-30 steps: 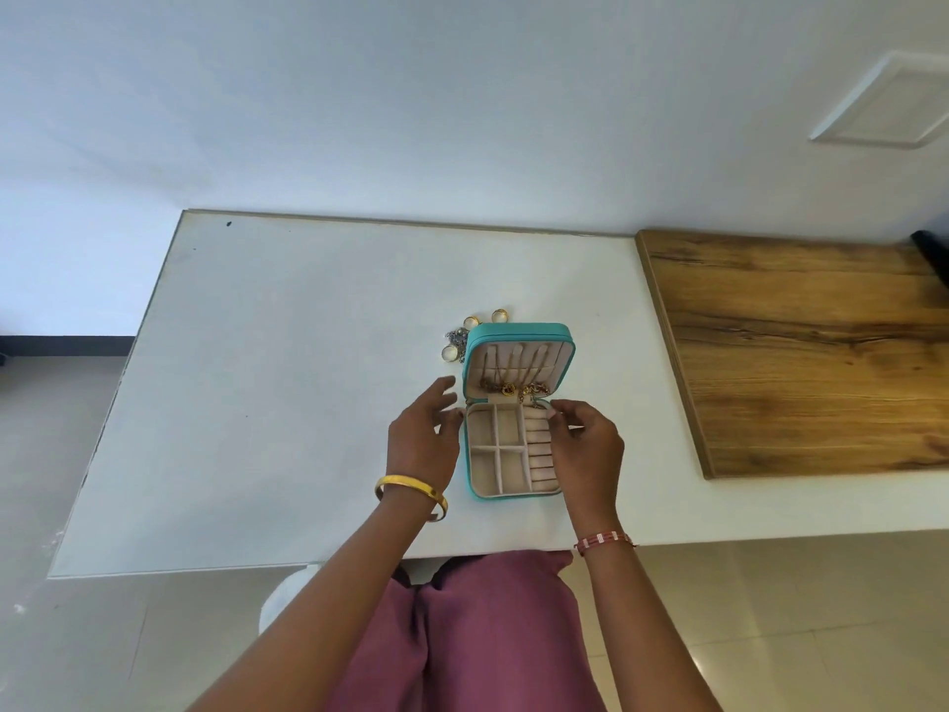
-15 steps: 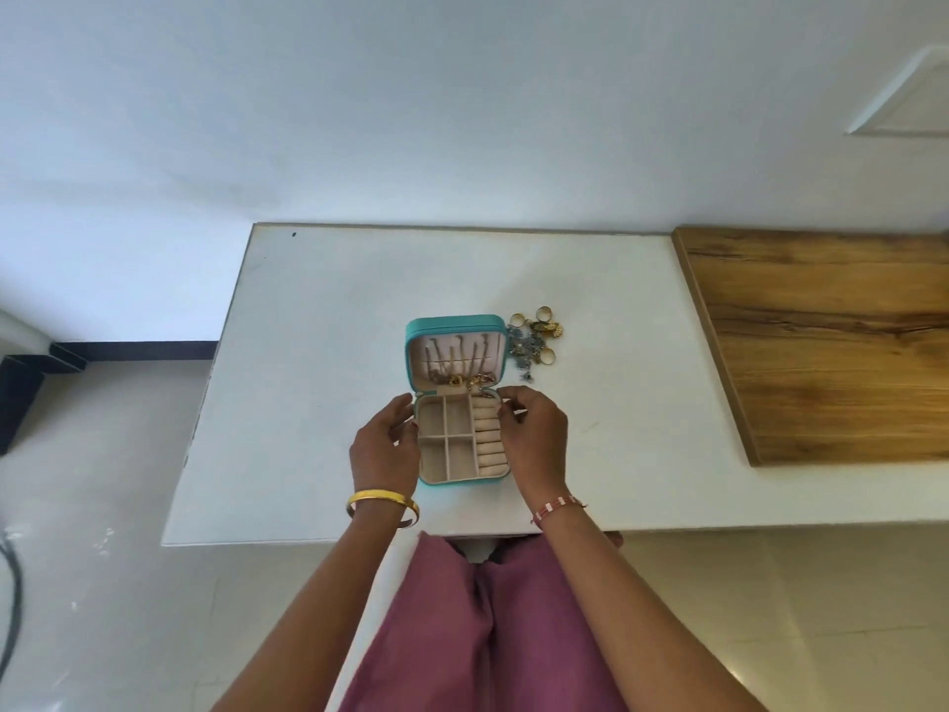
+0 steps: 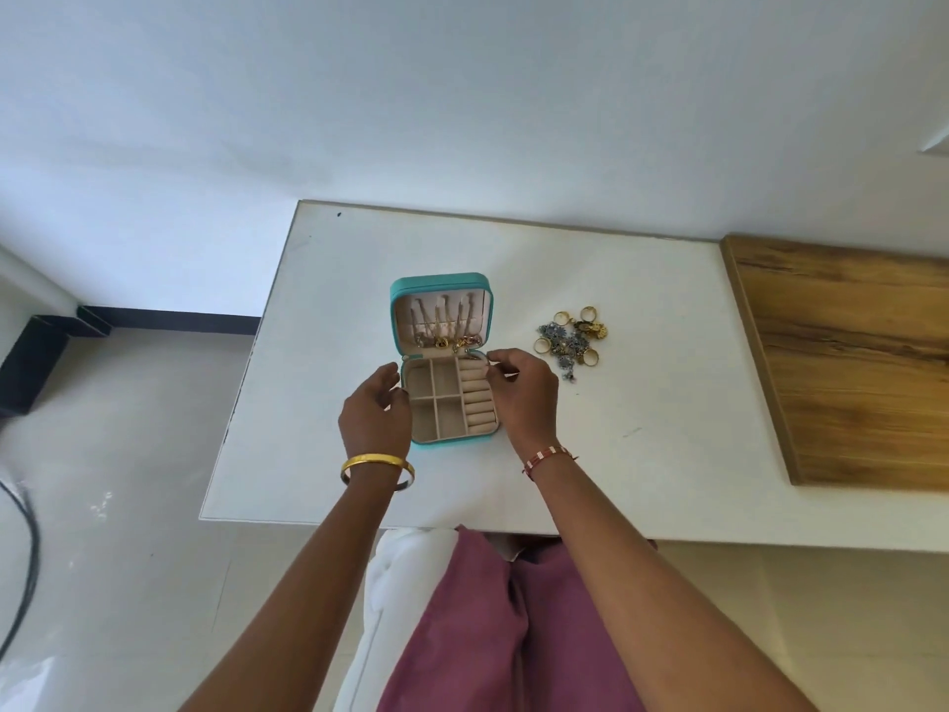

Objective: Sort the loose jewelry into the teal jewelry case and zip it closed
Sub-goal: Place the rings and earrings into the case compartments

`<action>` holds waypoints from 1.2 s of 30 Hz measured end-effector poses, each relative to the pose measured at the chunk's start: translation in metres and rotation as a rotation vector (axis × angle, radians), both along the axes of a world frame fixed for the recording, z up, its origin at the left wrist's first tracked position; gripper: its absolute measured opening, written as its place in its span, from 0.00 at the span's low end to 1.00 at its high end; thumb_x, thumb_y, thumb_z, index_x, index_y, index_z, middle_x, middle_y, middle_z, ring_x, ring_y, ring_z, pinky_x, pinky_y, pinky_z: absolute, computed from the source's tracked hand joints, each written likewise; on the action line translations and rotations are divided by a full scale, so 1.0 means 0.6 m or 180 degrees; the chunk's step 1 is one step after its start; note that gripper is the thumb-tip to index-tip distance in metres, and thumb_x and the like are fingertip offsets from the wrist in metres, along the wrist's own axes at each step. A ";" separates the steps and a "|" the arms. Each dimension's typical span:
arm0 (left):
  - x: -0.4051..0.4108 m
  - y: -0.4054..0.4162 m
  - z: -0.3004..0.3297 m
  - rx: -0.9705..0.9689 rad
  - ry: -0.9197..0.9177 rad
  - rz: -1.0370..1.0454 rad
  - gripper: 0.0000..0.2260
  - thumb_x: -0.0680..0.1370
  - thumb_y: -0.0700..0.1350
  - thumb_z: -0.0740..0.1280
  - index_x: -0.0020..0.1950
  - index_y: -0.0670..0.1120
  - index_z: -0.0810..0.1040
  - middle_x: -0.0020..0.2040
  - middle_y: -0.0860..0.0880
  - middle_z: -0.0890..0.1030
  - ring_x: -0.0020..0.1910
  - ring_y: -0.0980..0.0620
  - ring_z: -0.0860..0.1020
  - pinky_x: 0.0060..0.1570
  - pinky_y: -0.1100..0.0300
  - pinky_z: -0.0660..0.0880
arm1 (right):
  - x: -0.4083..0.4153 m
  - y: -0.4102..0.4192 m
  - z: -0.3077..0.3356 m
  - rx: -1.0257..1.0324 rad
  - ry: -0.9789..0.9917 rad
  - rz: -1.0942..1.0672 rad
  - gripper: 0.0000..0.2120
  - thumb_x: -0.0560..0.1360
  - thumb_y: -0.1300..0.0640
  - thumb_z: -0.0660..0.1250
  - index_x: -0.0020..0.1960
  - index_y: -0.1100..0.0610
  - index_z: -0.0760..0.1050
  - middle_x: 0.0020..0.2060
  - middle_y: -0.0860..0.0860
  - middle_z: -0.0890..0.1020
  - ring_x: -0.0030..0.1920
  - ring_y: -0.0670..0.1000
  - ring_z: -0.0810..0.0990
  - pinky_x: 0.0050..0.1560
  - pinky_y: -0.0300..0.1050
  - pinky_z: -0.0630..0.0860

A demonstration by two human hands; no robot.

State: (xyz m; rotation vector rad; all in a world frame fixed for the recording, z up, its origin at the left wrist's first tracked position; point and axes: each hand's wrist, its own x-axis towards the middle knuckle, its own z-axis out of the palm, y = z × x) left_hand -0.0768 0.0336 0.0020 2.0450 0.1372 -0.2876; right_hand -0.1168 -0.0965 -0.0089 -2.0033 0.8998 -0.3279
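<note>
The teal jewelry case (image 3: 442,359) lay open near the middle of the white table (image 3: 642,454), her left hand (image 3: 375,411) loosely curled against its left wall, her right hand (image 3: 524,390) pinching its far-right rim, and the loose jewelry (image 3: 572,337) heaped just right of it.

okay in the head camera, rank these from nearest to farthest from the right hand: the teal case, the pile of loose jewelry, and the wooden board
1. teal jewelry case: at the fingertips of the right hand, on its left.
2. pile of loose jewelry: on the white table, apart, up and right of the hand.
3. wooden board: far right.
</note>
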 end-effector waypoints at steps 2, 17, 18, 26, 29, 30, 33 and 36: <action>-0.015 0.000 0.002 -0.0081 -0.0161 0.0217 0.14 0.76 0.35 0.62 0.61 0.41 0.76 0.59 0.43 0.79 0.57 0.46 0.77 0.57 0.66 0.68 | -0.013 -0.004 0.001 0.0040 -0.0130 -0.0098 0.09 0.73 0.65 0.66 0.53 0.64 0.79 0.47 0.58 0.83 0.43 0.48 0.78 0.44 0.30 0.70; -0.099 -0.114 0.015 -0.0761 -0.0370 -0.0431 0.12 0.75 0.32 0.60 0.52 0.43 0.80 0.44 0.49 0.80 0.42 0.61 0.78 0.43 0.74 0.72 | -0.071 -0.153 -0.022 -0.0034 -0.0009 -0.0949 0.06 0.72 0.62 0.68 0.48 0.61 0.79 0.34 0.55 0.79 0.39 0.60 0.80 0.47 0.53 0.78; -0.100 -0.120 0.013 -0.0752 -0.0341 -0.0472 0.12 0.75 0.32 0.60 0.52 0.43 0.80 0.43 0.49 0.80 0.42 0.61 0.77 0.43 0.74 0.72 | -0.068 -0.158 -0.026 -0.0096 0.0054 -0.0857 0.08 0.73 0.61 0.68 0.51 0.62 0.79 0.36 0.57 0.80 0.40 0.61 0.80 0.48 0.49 0.76; -0.094 -0.140 0.020 -0.0695 -0.0179 -0.0569 0.12 0.76 0.34 0.60 0.52 0.43 0.80 0.43 0.49 0.80 0.41 0.56 0.78 0.46 0.69 0.73 | -0.053 -0.165 -0.039 -0.0618 0.0405 -0.0595 0.06 0.73 0.61 0.67 0.49 0.60 0.79 0.45 0.60 0.79 0.44 0.57 0.78 0.42 0.39 0.67; -0.093 -0.139 0.024 -0.0701 -0.0117 -0.0592 0.12 0.76 0.34 0.60 0.51 0.43 0.80 0.43 0.48 0.80 0.41 0.54 0.78 0.47 0.66 0.74 | -0.059 -0.160 -0.033 -0.0533 0.0320 -0.0637 0.02 0.71 0.63 0.67 0.43 0.61 0.79 0.42 0.59 0.81 0.40 0.54 0.76 0.41 0.40 0.67; -0.093 -0.138 0.025 -0.0716 -0.0086 -0.0598 0.11 0.76 0.34 0.60 0.51 0.43 0.80 0.42 0.48 0.80 0.40 0.53 0.77 0.47 0.64 0.75 | -0.062 -0.157 -0.028 -0.0442 0.0245 -0.0668 0.02 0.70 0.65 0.67 0.42 0.61 0.79 0.40 0.59 0.82 0.39 0.54 0.77 0.41 0.41 0.70; -0.099 -0.125 0.019 -0.0818 0.0115 -0.0580 0.10 0.76 0.35 0.61 0.52 0.42 0.79 0.41 0.48 0.80 0.39 0.53 0.78 0.46 0.58 0.77 | -0.076 -0.127 -0.007 -0.0055 -0.0120 -0.0827 0.03 0.69 0.66 0.68 0.38 0.60 0.79 0.33 0.54 0.80 0.35 0.56 0.79 0.42 0.53 0.79; -0.110 -0.106 0.007 -0.0967 0.0401 -0.0423 0.08 0.76 0.37 0.63 0.53 0.42 0.79 0.38 0.48 0.79 0.30 0.60 0.77 0.37 0.66 0.78 | -0.089 -0.071 0.015 0.0162 -0.0314 -0.0667 0.02 0.68 0.65 0.71 0.37 0.61 0.79 0.30 0.51 0.79 0.33 0.53 0.78 0.39 0.52 0.80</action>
